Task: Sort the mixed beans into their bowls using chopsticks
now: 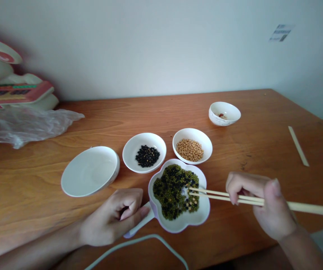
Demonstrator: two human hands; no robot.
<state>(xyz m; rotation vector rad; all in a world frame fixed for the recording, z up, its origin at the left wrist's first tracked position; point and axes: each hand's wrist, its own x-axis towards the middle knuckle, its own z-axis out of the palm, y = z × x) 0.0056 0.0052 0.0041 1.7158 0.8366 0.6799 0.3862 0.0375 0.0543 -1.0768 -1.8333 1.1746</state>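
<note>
My left hand (113, 217) is closed round the handle of a white flower-shaped dish (203, 215) with a pale purple rim. Inside the dish lie mixed beans (172, 187), mostly green, with black ones and a few yellow ones among them. Held in my right hand (268, 206) is a pair of chopsticks (217, 195), their tips down among the beans in the dish. Just behind the dish stand a white bowl of black beans (147, 155) and a white bowl of yellow soybeans (190, 150). A larger white bowl (91, 170), with nothing visible inside, is to the left.
A small bowl (225, 114) with a few bits in it stands farther back. A paper strip (298, 146) lies at right. A plastic bag (29, 122) and a pink-and-white toy keyboard (15, 92) are at left. A pale cord (150, 237) loops near the table's front edge.
</note>
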